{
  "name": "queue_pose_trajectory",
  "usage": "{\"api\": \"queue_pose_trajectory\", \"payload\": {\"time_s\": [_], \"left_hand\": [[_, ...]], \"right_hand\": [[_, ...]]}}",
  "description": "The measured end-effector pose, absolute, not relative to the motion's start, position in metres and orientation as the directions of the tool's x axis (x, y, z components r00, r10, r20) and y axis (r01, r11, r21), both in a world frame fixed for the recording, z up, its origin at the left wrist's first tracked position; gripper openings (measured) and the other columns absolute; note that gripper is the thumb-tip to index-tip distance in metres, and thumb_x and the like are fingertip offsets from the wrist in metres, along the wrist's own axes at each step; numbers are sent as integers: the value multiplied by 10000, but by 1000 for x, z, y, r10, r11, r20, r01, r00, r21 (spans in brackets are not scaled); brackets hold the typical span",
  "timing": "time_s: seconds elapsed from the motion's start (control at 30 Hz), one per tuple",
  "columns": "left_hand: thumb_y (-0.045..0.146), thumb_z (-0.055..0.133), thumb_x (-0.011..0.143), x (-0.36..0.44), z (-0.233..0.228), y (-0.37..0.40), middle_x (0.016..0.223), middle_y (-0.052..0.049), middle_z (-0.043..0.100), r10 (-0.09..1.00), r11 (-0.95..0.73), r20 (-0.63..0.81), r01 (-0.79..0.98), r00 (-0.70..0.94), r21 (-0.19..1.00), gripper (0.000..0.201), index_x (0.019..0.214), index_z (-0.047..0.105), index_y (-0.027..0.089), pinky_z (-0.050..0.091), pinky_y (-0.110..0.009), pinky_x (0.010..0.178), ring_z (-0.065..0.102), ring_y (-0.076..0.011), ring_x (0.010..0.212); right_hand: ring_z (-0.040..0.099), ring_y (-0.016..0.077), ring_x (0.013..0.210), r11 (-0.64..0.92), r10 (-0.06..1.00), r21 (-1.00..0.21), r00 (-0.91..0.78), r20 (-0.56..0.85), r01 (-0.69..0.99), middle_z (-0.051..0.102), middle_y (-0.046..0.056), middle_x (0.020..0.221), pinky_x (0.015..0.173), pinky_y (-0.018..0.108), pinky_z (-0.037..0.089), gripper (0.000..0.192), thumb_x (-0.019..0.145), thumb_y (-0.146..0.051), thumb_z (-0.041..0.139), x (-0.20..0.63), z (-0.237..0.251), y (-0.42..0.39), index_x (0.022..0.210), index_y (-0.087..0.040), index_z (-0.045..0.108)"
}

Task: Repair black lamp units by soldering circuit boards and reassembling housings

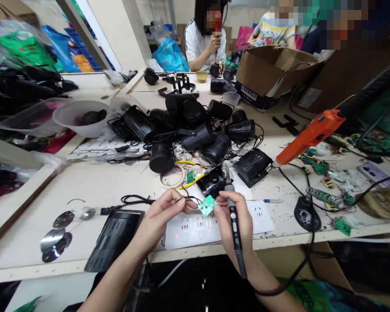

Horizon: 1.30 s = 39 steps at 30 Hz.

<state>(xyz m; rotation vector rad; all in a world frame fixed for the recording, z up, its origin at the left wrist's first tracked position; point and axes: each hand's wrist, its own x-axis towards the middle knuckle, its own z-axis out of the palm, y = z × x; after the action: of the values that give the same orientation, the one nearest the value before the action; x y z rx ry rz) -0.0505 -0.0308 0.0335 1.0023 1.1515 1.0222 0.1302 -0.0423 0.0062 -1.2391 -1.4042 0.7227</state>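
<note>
Head view, lower centre of the frame: the left hand point(160, 214) is pinching a small green circuit board point(207, 205) between its fingertips, with thin wires trailing from the board toward the upper left. The right hand point(234, 219) is gripping a black soldering iron point(233, 216) like a pen, its tip pointing up just above the board, and its fingers are also touching the board's right edge. Both hands are hovering over a white power strip point(195, 227) lying on the workbench point(117, 182).

Centre of the frame: a pile of black lamp housings point(188, 130) is sitting behind the hands. Right of the frame: an orange glue gun point(312, 134) is angling down toward the bench. Lower left: 3 shiny discs point(56, 236) are lying beside a black grille panel point(115, 238). Top centre: a person in a white shirt point(203, 41) is sitting at the far end.
</note>
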Motion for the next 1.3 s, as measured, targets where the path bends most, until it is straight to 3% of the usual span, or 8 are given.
{"api": "queue_pose_trajectory", "payload": {"time_s": [0.13, 0.2, 0.3, 0.43, 0.6, 0.97, 1.3], "left_hand": [[394, 624, 854, -48, 30, -30, 890, -69, 750, 969, 207, -205, -1, 141, 978, 215, 940, 596, 199, 487, -292, 690, 682, -216, 852], [368, 608, 861, -47, 32, -30, 977, -75, 741, 974, 164, -173, 74, 143, 984, 244, 1042, 615, 205, 509, -308, 741, 684, -233, 949], [303, 597, 860, -42, 38, -29, 1031, -52, 726, 983, 23, -73, 280, 169, 960, 189, 1013, 667, 218, 505, -336, 878, 671, -224, 994], [265, 653, 807, -30, 44, -28, 948, -36, 734, 976, -148, 53, 463, 213, 874, 177, 977, 662, 214, 521, -320, 848, 681, -210, 902], [231, 598, 844, -15, 36, -25, 875, -25, 735, 971, -106, 7, 404, 237, 909, 112, 939, 651, 204, 538, -276, 782, 700, -183, 837], [182, 623, 704, -13, 43, -23, 786, -36, 759, 954, 209, -237, 158, 182, 965, 174, 873, 667, 177, 556, -315, 768, 715, -201, 788], [168, 621, 678, -14, 41, -24, 791, -34, 768, 947, 250, -266, 110, 177, 962, 192, 867, 653, 175, 545, -309, 753, 712, -196, 777]], "right_hand": [[648, 168, 828, 248, 946, -928, 136, 294, 280, 625, 39, 952, 694, 291, 554, 232, 897, -186, 538, 137, 7, -41, 1124, -227, 565], [654, 162, 796, 234, 951, -932, 132, 278, 276, 637, 31, 938, 691, 292, 557, 245, 885, -177, 540, 140, 6, -40, 1122, -230, 566], [657, 150, 734, 227, 959, -935, 106, 264, 273, 643, 24, 917, 664, 284, 559, 264, 867, -161, 539, 145, 3, -41, 1122, -227, 562], [651, 151, 748, 235, 959, -921, 78, 271, 310, 629, 18, 923, 660, 279, 551, 280, 855, -148, 535, 148, 2, -43, 1119, -238, 559], [644, 165, 825, 276, 946, -891, 62, 318, 361, 619, 23, 943, 713, 292, 542, 269, 864, -147, 527, 151, 1, -46, 1114, -239, 562], [651, 174, 808, 301, 933, -871, 67, 353, 389, 634, 27, 922, 702, 303, 543, 268, 862, -138, 515, 153, -2, -45, 1107, -234, 565], [667, 176, 802, 346, 917, -836, 34, 397, 425, 650, 32, 930, 693, 297, 547, 289, 869, -141, 506, 154, -7, -44, 1138, -229, 561]]}}
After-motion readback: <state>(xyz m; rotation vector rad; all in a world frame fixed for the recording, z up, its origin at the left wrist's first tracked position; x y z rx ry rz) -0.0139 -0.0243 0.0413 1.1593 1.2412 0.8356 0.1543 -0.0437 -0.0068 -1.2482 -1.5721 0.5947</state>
